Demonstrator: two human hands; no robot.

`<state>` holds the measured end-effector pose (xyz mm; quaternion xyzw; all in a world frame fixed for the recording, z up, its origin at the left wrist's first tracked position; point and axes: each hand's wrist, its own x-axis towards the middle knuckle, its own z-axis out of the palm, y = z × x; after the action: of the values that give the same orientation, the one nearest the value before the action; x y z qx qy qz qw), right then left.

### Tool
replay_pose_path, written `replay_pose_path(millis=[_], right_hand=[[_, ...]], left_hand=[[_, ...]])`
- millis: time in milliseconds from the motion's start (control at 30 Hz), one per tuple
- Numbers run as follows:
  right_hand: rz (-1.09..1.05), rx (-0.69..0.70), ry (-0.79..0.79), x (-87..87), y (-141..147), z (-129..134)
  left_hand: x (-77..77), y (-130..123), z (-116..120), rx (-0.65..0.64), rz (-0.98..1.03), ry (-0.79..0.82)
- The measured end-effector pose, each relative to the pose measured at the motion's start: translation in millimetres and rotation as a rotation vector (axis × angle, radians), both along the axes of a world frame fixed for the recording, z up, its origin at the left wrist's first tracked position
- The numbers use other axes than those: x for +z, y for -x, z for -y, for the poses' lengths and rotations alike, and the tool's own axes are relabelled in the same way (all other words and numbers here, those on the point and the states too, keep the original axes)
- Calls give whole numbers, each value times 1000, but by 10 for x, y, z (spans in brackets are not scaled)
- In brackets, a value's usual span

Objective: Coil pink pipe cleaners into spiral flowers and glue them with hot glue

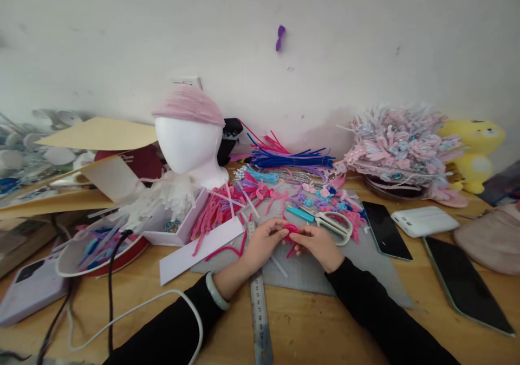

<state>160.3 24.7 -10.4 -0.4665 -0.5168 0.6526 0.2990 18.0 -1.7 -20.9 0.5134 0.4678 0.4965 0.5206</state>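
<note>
Pink coil (291,228) pinched from both sides

From my remote seat I find the pink coil right at the fingertips, just above the grey mat (309,279). My left hand (266,239) pinches one side of it and my right hand (316,241) the other, thumbs and fingers pressed in. A short end (291,252) points down below the grip (whether it belongs to the coil, I can't quite tell).

My main worry is the coil itself: should either pinch slacken, I judge its turns could spring loose, and pressing too hard could crush its round shape.

Just beyond the right hand lie the scissors (335,225); a careless swing of those knuckles could knock them. Under the left wrist runs the steel ruler (260,321), easily nudged askew. Further back toward me, the white cable (199,321) crosses the left sleeve (170,324), so pulling that arm back might snag it and jerk the grip. Left of the grip, pink fuzzy strips (203,221) could tangle with trailing ends.
</note>
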Motion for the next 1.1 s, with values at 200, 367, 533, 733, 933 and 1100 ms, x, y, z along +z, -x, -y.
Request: replay_pose_path(millis=[200, 367, 533, 733, 933, 1100], right_hand=[[-171, -104, 48, -39, 43, 37], [-263, -149, 76, -67, 76, 56], [-202, -84, 60, -41, 44, 48], [-66, -72, -146, 38, -58, -4], [102, -51, -212, 74, -133, -37], [592, -212, -653, 100, -406, -196]], left_hand=[[9, 4, -6, 72, 82, 52], [25, -19, 25, -6, 61, 80], [54, 1, 23, -7, 40, 81], [93, 32, 21, -46, -138, 72], [132, 2, 54, -69, -113, 66], [95, 7, 51, -59, 113, 85]])
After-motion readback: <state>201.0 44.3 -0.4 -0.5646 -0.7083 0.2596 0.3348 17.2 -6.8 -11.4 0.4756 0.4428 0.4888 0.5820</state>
